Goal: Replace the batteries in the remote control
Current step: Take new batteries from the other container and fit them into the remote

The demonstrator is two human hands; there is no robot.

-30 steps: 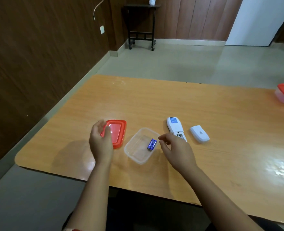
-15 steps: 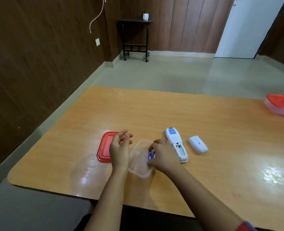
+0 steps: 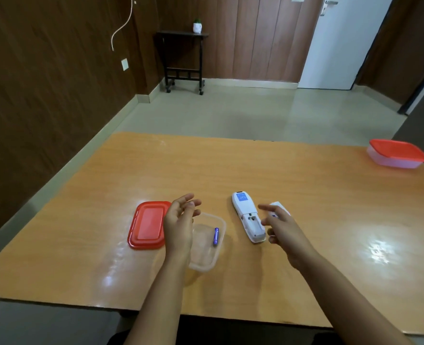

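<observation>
The white remote control (image 3: 246, 213) lies face down on the table with its battery bay open. Its white cover (image 3: 277, 203) lies just right of it, mostly hidden behind my right hand (image 3: 282, 229). That hand hovers beside the remote's lower end and pinches a blue battery (image 3: 273, 215), of which only a small bit shows between the fingers. A second blue battery (image 3: 216, 236) lies in the clear plastic container (image 3: 207, 262). My left hand (image 3: 179, 224) hangs over the container's left edge, fingers spread and holding nothing.
A red lid (image 3: 148, 224) lies flat left of the container. A closed red-lidded box (image 3: 396, 153) sits at the far right of the wooden table (image 3: 206, 170). The near table edge runs just below my forearms.
My right hand has lifted one battery out of the container and moved right, next to the remote. My left hand has let go of the container and opened. One battery stays inside.
</observation>
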